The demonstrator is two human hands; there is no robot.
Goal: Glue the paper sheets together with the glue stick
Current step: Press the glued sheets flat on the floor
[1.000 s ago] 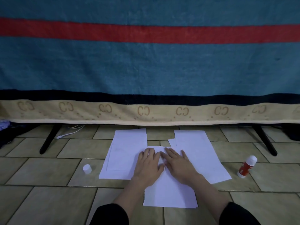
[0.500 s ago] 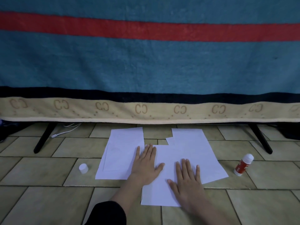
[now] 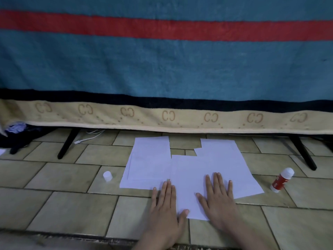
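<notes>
Several white paper sheets lie overlapped on the tiled floor: a left sheet point(image 3: 150, 160), a right sheet point(image 3: 225, 159) and a middle sheet point(image 3: 187, 177) on top of both. My left hand point(image 3: 164, 212) lies flat, fingers together, along the middle sheet's near left edge. My right hand point(image 3: 219, 199) presses flat on the middle sheet's lower right part, fingers spread. The red and white glue stick point(image 3: 282, 179) lies tilted on the floor to the right of the papers, apart from both hands. Its white cap point(image 3: 107, 176) stands to the left of the papers.
A blue blanket point(image 3: 162, 69) with a red stripe and a beige patterned hem hangs over a frame with black legs point(image 3: 66, 146) point(image 3: 303, 153). A white cable point(image 3: 90, 137) lies under it. Dark cloth point(image 3: 16, 139) sits at the far left.
Both hands slid toward me down the middle sheet, from its upper part to its lower edge. The papers, glue stick and cap stayed in place.
</notes>
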